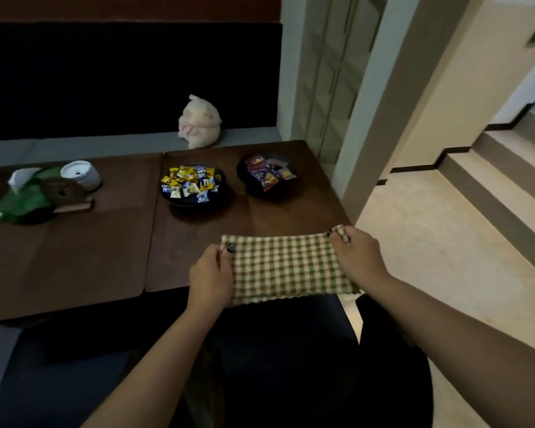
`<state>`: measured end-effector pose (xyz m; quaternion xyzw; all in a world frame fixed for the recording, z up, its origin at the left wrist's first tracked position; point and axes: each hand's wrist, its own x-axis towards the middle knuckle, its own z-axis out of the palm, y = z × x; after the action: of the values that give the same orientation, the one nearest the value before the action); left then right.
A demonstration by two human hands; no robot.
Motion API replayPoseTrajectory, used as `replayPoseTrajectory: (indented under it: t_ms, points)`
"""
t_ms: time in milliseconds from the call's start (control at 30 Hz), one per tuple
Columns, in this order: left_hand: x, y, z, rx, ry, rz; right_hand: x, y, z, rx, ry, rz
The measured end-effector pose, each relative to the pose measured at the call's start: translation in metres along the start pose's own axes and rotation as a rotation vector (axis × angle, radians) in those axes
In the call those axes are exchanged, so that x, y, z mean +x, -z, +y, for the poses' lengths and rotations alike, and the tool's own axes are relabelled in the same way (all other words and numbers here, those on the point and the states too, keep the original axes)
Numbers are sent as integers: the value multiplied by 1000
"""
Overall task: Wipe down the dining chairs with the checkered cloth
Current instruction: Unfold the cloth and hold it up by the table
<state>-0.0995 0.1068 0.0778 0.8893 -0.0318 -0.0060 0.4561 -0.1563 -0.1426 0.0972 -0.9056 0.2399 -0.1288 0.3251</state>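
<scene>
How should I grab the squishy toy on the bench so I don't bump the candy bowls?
Grip the plush toy round its plump middle, coming from above. It sits upright on the bench behind the table, so reaching high probably clears the candy bowls.

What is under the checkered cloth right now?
The cloth, held by the left hand and right hand, covers the table edge and something dark below; what it hides cannot be seen.

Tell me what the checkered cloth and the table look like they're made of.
The checkered cloth looks like soft woven cotton: textured green-and-cream weave, scalloped hem, matte. The table appears to be dark brown wood or veneer with a faint sheen; grain isn't clear in the dim light.
</scene>
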Motion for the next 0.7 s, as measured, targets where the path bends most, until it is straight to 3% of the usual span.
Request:
replayPoseTrajectory:
  t_ms: [167, 467, 533, 600, 700]
  points:
    - [76, -27, -1, 48, -47, 17, 76, -29, -1, 27, 6, 18]
    - [146, -110, -48, 186, 184, 15, 170, -109, 43, -155, -57, -160]
    - [153, -126, -64, 329, 84, 40, 179, -125, 52, -272, -23, -148]
    - [151, -141, -74, 441, -99, 9, 173, -141, 66, -410, 145, -123]
    - [142, -166, -86, 533, -261, -195, 147, -160, 92, -454, 369, -312]
